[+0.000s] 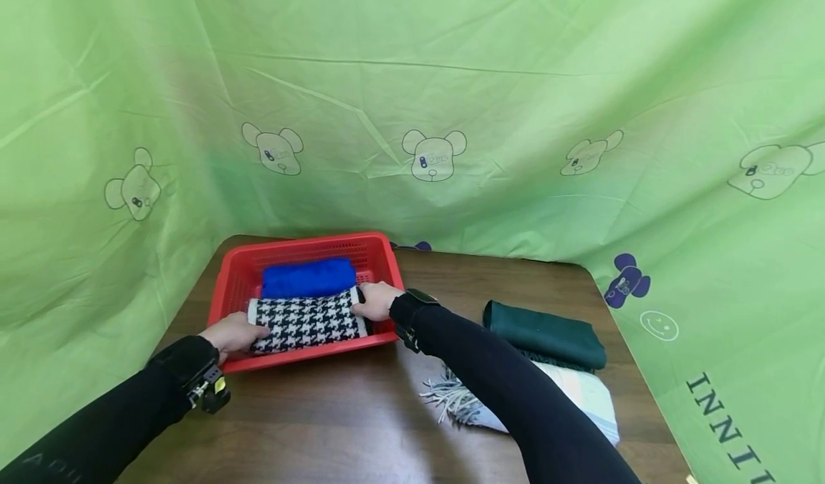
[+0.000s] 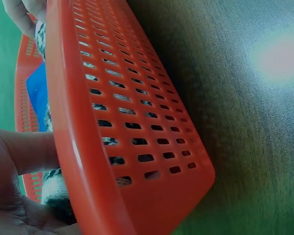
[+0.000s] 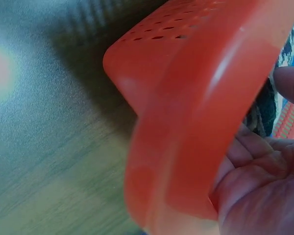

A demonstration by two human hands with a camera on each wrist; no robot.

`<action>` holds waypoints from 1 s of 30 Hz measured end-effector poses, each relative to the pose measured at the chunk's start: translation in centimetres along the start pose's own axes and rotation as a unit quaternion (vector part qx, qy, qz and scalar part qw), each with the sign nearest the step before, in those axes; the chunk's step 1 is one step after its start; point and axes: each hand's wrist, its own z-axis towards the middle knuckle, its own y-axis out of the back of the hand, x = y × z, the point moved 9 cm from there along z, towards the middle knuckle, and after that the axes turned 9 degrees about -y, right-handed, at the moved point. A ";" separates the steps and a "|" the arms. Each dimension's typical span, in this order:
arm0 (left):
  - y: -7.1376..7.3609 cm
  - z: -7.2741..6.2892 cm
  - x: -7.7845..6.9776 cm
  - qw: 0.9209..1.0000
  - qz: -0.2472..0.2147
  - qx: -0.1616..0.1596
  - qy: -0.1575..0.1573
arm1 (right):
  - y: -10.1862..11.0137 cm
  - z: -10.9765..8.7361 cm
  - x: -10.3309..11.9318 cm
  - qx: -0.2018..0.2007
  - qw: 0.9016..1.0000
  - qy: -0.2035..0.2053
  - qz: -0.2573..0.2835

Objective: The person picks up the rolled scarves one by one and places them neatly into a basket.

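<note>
A folded black-and-white houndstooth scarf [image 1: 308, 321] lies in the front half of a red plastic basket [image 1: 303, 356]. My left hand [image 1: 233, 334] grips its left end, thumb on top. At the opposite end, my right hand [image 1: 377, 301] holds the scarf between thumb and fingers, just inside the basket's right wall. Behind it in the basket is a folded blue cloth [image 1: 309, 278]. In the left wrist view the basket wall [image 2: 137, 122] hides most of the scarf. The right wrist view shows my right palm [image 3: 264, 196] against the rim, with the thumb over the scarf's edge.
On the right of the brown wooden table [image 1: 309, 427] lie a folded dark green cloth [image 1: 544, 334] with fringe and a white fringed one [image 1: 583, 394], partly behind my right forearm. A green curtain [image 1: 361, 104] with bear-head prints surrounds the table's back and sides.
</note>
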 end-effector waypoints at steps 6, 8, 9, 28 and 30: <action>0.0 0.2 -0.3 0.999 0.035 -0.007 -0.004 | 0.1 -0.1 -0.2 -0.001 1.000 -0.003 -0.004; -0.1 0.2 -0.3 0.999 0.043 -0.004 -0.007 | 0.1 0.0 -0.1 0.002 1.000 0.000 -0.011; -0.2 0.2 -0.3 0.999 0.044 -0.001 -0.005 | 0.1 0.0 -0.1 0.003 1.000 0.002 -0.016; -0.6 -0.3 -0.6 1.000 0.022 0.018 -0.010 | 0.6 0.0 -0.4 -0.009 0.999 0.009 -0.032; -0.6 -0.3 -0.7 1.000 0.020 0.015 -0.013 | 0.6 0.1 -0.4 -0.011 0.999 0.008 -0.034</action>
